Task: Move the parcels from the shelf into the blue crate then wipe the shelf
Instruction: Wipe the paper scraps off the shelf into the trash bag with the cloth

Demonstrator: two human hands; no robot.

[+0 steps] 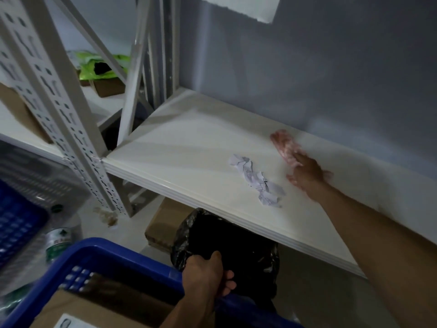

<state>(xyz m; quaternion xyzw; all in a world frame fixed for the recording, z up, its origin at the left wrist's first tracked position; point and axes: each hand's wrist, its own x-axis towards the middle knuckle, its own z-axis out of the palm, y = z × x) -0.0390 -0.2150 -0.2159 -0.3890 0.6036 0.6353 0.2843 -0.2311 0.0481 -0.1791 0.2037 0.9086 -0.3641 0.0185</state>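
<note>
Wiping step in hand, judging by the layout: the white shelf (189,147) carries no parcels, and cardboard boxes (99,311) already sit inside the blue crate (132,250) at the bottom left. Right hand (307,172) lies flat on the shelf near the back wall, fingers straight and spread over a pink cloth (285,146), pressing it down rather than clamping it; hand and cloth are motion-blurred, so the exact finger contact is hard to read. Left hand (205,272) has its grip curled over the crate rim, thumb on top, and touches or overlaps the black plastic bag (227,242) that sits below the shelf edge; cannot tell if it holds the bag as well. A crumpled strip of white paper (256,181) lies on the shelf just beside the right hand, toward the front. Next move likely calls for sweeping the cloth across the remaining board and dealing with the paper, either pushing it off the front edge or picking it up. Materials: shelf board smooth, glossy, hard, with a ribbed front lip; uprights are perforated white metal (59,110); crate is rigid moulded plastic with a grid wall; cloth looks soft and fuzzy; bag thin, wrinkled, shiny; paper creased with faint print. A plastic bottle (58,242) stands on the floor at left
</note>
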